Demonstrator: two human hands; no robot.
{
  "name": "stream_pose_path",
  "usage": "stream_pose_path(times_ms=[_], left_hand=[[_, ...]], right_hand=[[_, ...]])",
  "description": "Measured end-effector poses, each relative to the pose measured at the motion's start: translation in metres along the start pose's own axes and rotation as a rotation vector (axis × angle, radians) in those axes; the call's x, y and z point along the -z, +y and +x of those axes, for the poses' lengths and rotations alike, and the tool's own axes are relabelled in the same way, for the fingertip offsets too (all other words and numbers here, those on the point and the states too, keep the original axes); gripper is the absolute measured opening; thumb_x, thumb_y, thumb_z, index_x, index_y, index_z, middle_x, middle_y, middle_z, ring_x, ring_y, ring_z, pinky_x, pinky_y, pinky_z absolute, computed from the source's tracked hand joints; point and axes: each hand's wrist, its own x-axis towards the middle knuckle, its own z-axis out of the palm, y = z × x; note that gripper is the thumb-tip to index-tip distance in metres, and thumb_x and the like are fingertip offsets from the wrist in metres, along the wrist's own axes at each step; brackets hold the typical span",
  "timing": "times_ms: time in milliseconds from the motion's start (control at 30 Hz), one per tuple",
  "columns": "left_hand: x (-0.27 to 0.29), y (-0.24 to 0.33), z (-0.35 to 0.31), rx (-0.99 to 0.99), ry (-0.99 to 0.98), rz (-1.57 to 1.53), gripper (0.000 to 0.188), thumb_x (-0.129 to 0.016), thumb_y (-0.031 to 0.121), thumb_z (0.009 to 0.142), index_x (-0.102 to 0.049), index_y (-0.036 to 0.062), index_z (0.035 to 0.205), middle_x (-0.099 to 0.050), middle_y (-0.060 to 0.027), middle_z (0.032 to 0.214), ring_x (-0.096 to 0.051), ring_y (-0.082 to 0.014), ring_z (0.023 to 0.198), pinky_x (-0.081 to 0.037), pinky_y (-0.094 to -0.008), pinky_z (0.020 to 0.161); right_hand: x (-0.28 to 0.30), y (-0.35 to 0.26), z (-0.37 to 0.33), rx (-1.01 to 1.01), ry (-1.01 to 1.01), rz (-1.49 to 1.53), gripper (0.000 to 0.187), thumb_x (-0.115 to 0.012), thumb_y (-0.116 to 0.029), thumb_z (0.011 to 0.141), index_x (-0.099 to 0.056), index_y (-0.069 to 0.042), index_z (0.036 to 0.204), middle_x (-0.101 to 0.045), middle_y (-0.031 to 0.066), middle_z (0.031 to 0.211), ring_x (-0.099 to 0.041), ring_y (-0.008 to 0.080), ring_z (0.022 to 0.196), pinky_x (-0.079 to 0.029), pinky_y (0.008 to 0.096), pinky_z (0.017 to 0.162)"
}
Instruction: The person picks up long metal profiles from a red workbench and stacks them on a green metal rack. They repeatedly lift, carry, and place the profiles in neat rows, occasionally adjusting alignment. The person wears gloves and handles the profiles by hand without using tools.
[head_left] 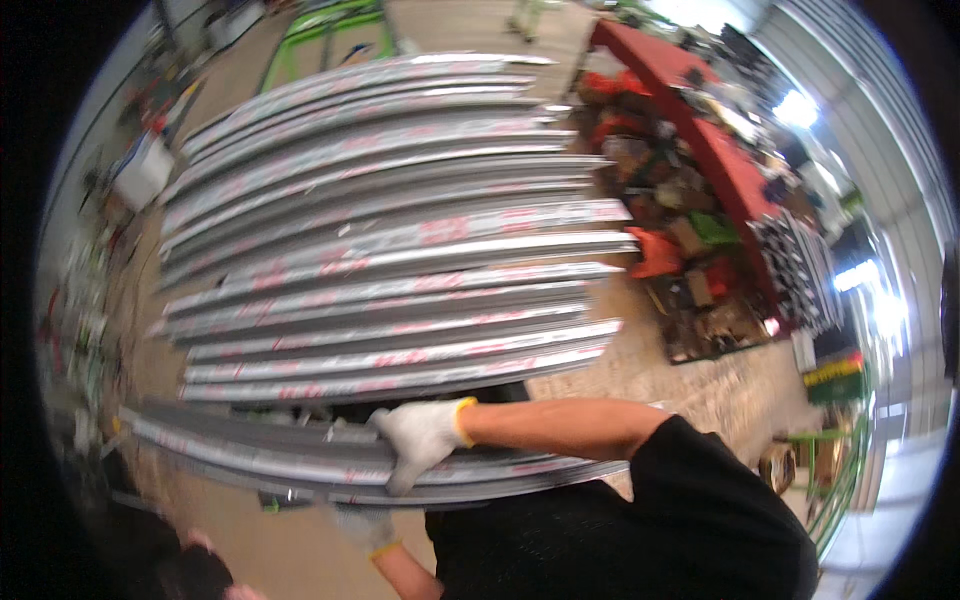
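Showed nearest a black sleeve (720, 485) and bare forearm (560, 424), reaching in from the right. Had the white-gloved right grip (422, 438) clasped over the near grey metal profiles (250, 458), thumb (403, 480) toward their near edge. Saw the profiles extending well past that grip to the left and, rightward, below the forearm. Found the blurred left grip (368, 524) beside their near edge; could not tell whether clenched or released. Saw film-striped profiles (440, 232) spread in rows beyond.
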Motion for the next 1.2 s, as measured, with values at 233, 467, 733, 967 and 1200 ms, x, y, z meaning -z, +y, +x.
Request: stream_pose_path(times_ms=[233, 467, 733, 967, 1200], left_hand=[[-0.043, -0.055, -0.003, 0.185, -0.186, 0.128, 0.083, -0.075, 0.048, 0.101, -0.045, 0.0056, 0.165, -0.056, -0.0175, 0.159, -0.054, -0.0379, 0.145, -0.044, -0.0552, 0.125], [-0.057, -0.093, -0.035, 0.468, -0.458, 0.286, 0.084, -0.076, 0.049, 0.100, -0.045, 0.0056, 0.165, -0.056, -0.0177, 0.159, -0.054, -0.0383, 0.145, -0.044, -0.0555, 0.125], [-0.062, -0.147, -0.106, 0.763, -0.682, 0.394, 0.086, -0.077, 0.051, 0.099, -0.045, 0.0056, 0.165, -0.056, -0.0179, 0.159, -0.054, -0.0388, 0.145, -0.044, -0.0559, 0.125], [-0.064, -0.236, -0.198, 1.040, -0.859, 0.458, 0.088, -0.077, 0.052, 0.098, -0.045, 0.0056, 0.165, -0.056, -0.0181, 0.160, -0.054, -0.0393, 0.145, -0.044, -0.0562, 0.125], [-0.076, -0.401, -0.353, 1.120, -1.087, 0.664, 0.092, -0.082, 0.056, 0.093, -0.049, 0.0069, 0.163, -0.060, -0.0166, 0.157, -0.057, -0.0395, 0.142, -0.046, -0.0561, 0.123]], right_hand=[[-0.023, 0.003, -0.070, 0.093, 0.189, 0.027, 0.099, -0.097, -0.045, 0.062, -0.056, 0.010, 0.134, -0.075, 0.0303, 0.111, -0.073, 0.0470, 0.110, -0.058, 0.0490, 0.095], [-0.099, -0.003, -0.148, 0.065, 0.547, 0.099, 0.097, -0.098, -0.050, 0.067, -0.057, 0.011, 0.130, -0.074, 0.0342, 0.114, -0.073, 0.0492, 0.113, -0.058, 0.0507, 0.095], [-0.206, -0.003, -0.305, -0.200, 0.890, 0.358, 0.081, -0.086, -0.041, 0.076, -0.057, 0.011, 0.131, -0.075, 0.0325, 0.106, -0.075, 0.0453, 0.103, -0.059, 0.0489, 0.087], [-0.308, 0.047, -0.427, -0.443, 1.218, 0.473, 0.091, -0.087, -0.052, 0.076, -0.057, 0.013, 0.133, -0.075, 0.0356, 0.115, -0.075, 0.0459, 0.109, -0.059, 0.0475, 0.095], [-0.416, 0.112, -0.591, -0.666, 1.481, 0.615, 0.102, -0.087, -0.060, 0.078, -0.055, 0.011, 0.144, -0.073, 0.0350, 0.126, -0.073, 0.0452, 0.119, -0.057, 0.0458, 0.104]])
